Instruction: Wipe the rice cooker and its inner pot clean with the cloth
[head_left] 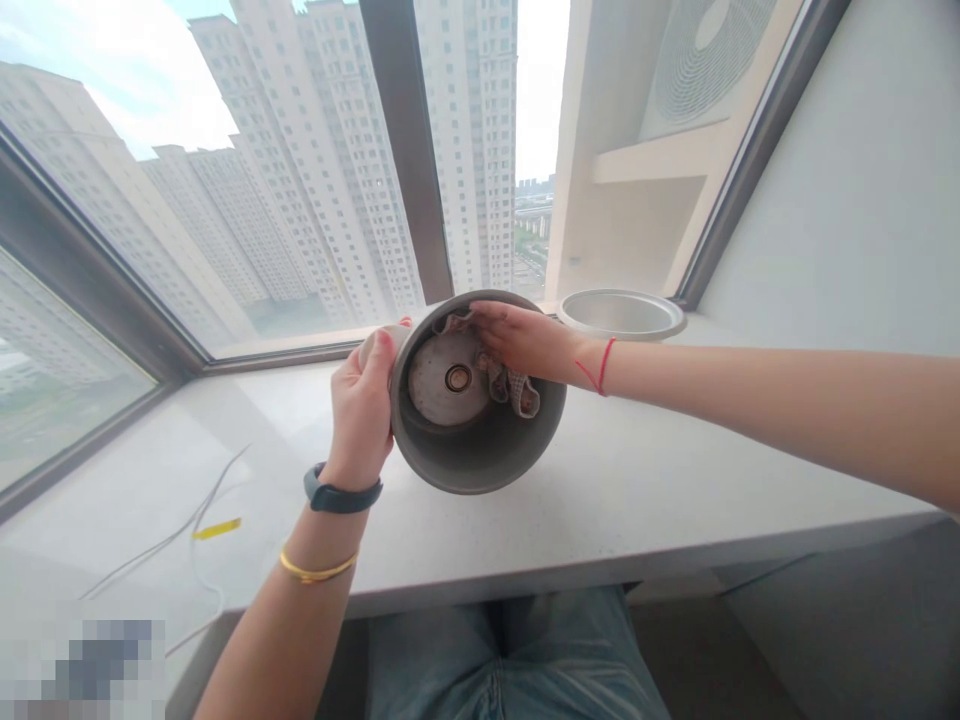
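My left hand (364, 405) grips the outside of a round grey cooker body (480, 455), tipped on its side with the opening facing me. Inside it shows a round heating plate (448, 378) with a central button. My right hand (525, 340) reaches into the opening and presses a patterned cloth (517, 388) against the inner wall beside the plate, fingers closed on the cloth. The cooker is held just above the white windowsill counter (637, 480).
A metal inner pot (621, 314) stands on the counter at the back right, by the window corner. A white cable (202, 520) with a yellow tag (217, 528) lies on the counter at the left. My knees in jeans (517, 660) sit under the counter edge.
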